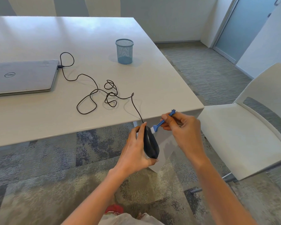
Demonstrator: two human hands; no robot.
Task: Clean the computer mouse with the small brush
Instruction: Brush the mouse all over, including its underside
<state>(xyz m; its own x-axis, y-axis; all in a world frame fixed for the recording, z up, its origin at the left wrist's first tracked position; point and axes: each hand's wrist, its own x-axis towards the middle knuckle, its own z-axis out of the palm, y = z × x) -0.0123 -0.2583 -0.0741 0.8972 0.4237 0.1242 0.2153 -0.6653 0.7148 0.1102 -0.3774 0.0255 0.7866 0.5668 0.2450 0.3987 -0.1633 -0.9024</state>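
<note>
Gripping the dark oval plastic mouse (151, 143) edgewise, the left hand (133, 153) hid its far face; beside it, the right hand (183, 127) pinched the small blue plastic brush (160, 123), bristles touching the mouse's upper end.

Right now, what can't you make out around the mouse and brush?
Head view only:
Side of the mouse facing the left hand: hidden by that palm.
Middle of the brush handle: covered by the right hand.
Whether the bristles touch the mouse: too small to tell.
Part of the laptop: cut off by the left edge.
</note>
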